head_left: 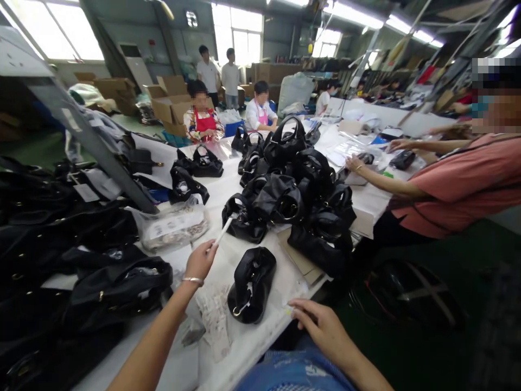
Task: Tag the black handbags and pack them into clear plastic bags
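Observation:
My left hand (200, 262), with a bracelet at its wrist, is closed around a slim white stick (223, 230). The stick's far end meets or overlaps a small black handbag (246, 221) in the pile; contact cannot be told. Directly in front of me another black handbag (253, 285) stands alone on the white table (280, 266), its handle up and a gold-coloured clasp on a strap showing. At the table's front edge my right hand (319, 326) has its thumb and fingers pinched together. Something small, pale and partly yellow shows at those fingertips, too blurred to name.
Black handbags form a large heap (285, 184) mid-table. A clear bag of metal-looking parts (175, 224) and a bundle of pale tags or strips (215, 320) lie nearby. More black bags (101, 282) crowd the left, beside a slanted metal post (109, 152). A co-worker (459, 184) works at right.

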A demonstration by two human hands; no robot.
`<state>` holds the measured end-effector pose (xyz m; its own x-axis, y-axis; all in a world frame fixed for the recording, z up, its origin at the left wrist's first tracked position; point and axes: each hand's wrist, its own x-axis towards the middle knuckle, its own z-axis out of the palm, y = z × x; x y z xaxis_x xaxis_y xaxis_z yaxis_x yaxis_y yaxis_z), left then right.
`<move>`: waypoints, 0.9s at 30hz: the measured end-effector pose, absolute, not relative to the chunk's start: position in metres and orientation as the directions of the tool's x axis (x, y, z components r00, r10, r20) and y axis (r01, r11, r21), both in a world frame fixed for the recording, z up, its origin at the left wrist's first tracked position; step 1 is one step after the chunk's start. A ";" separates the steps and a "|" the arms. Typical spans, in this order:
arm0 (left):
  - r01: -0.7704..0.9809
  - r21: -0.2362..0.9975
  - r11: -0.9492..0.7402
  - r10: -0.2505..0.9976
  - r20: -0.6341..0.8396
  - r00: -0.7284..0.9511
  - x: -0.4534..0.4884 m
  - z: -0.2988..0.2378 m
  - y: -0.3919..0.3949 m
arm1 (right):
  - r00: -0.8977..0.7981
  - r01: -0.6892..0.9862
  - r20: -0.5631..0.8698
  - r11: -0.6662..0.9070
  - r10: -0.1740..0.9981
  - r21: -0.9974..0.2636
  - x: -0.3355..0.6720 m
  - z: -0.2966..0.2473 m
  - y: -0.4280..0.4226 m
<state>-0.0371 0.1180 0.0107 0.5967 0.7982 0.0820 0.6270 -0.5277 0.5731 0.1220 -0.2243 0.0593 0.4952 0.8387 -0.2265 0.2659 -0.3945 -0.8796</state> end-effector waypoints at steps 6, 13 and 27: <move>0.302 0.952 0.040 0.720 -0.237 0.652 -0.062 0.083 0.014 | 0.347 0.042 -0.181 -0.208 0.920 -0.977 0.103 0.079 -0.178; 0.348 0.937 0.017 0.535 -0.303 0.789 -0.057 0.072 -0.068 | 0.378 -0.174 -0.265 -0.213 0.887 -0.961 0.078 0.069 -0.154; 0.219 0.864 -0.454 0.524 0.060 0.850 -0.003 0.011 0.072 | 0.226 -0.651 -0.578 -0.320 0.784 -0.688 0.091 0.023 -0.129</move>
